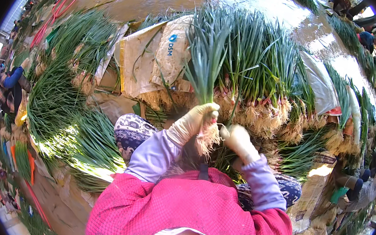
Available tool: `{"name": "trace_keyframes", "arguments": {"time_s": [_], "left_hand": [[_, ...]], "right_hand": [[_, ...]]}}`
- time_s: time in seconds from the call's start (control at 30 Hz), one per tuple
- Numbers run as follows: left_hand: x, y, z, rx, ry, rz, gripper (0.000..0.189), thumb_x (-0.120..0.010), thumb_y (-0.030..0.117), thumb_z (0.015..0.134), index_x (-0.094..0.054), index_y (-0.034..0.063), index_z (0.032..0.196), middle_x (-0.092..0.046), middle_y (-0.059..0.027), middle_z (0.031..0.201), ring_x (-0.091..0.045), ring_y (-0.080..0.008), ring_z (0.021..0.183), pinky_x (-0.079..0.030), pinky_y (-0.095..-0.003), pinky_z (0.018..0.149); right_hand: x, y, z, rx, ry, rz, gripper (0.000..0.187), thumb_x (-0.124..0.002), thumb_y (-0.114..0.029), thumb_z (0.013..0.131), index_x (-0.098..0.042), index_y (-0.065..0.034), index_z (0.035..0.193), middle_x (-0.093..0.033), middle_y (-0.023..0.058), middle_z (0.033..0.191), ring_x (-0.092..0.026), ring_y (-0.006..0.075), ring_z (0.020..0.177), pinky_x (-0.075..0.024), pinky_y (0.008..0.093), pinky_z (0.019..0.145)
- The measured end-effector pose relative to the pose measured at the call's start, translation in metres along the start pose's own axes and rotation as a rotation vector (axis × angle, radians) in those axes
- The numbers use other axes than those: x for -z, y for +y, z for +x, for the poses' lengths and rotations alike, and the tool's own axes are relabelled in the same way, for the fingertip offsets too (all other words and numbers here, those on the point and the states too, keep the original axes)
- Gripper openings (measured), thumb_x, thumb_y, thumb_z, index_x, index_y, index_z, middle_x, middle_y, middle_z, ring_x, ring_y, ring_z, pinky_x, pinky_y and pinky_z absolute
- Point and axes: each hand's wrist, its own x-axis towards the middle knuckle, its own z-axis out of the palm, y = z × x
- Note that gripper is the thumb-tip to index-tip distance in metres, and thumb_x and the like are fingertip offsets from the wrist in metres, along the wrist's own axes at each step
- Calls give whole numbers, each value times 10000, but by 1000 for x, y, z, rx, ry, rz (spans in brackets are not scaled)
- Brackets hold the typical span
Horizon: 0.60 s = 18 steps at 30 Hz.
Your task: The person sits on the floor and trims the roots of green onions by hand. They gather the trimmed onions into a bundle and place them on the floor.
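My left hand (192,121), in a pale glove, is closed round a bunch of green onions (208,61) just above its roots. The long green leaves point away from me and the pale roots hang towards my lap. My right hand (239,141), also gloved and a little blurred, is to the right of those roots. Its fingers are bent near a thin pale strand and one long green leaf; whether it grips either is unclear. Behind the hands, a row of green onions (257,66) lies with reddish bulbs and matted roots facing me.
Woven sacks (142,62) lie beyond my left hand. A large heap of green onions (60,105) spreads to the left, and more lie at the right (301,155). A person (8,83) sits at the far left; wet floor (134,0) stretches behind the row.
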Motion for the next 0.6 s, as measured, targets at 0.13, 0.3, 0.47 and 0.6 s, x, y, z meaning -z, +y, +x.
{"name": "trace_keyframes", "arguments": {"time_s": [0.13, 0.3, 0.47, 0.6], "left_hand": [[-9, 5, 4, -6, 209, 212, 274, -616, 142, 927, -629, 49, 1185, -678, -51, 834, -622, -127, 640, -512, -259, 543], [-17, 0, 1, -90, 33, 318, 322, -665, 247, 882, -651, 64, 1146, -666, -39, 825, -583, -102, 627, -462, -224, 502], [-8, 6, 14, -31, 229, 507, 346, -768, 315, 842, -686, 13, 989, -627, -33, 718, -586, -102, 595, -430, -225, 453], [-2, -5, 27, -76, 273, 543, 299, -746, 282, 886, -706, 33, 1047, -695, -43, 825, -604, -121, 627, -469, -262, 537]], "right_hand": [[2, 8, -5, 99, 333, -65, 413, -693, -494, 841, -689, -83, 889, -669, 94, 727, -674, 289, 718, -534, 410, 677], [16, -12, 67, 107, 634, 96, 640, -799, -225, 809, -518, -15, 1344, -682, 110, 888, -659, 234, 743, -548, 332, 691], [16, -11, 15, 510, 916, 226, 202, -770, -56, 741, -644, -63, 899, -634, 50, 773, -606, 231, 684, -476, 368, 638], [17, -12, 1, 722, 575, 320, 183, -683, -86, 813, -685, -57, 994, -681, 129, 930, -658, 288, 849, -523, 367, 792]]}}
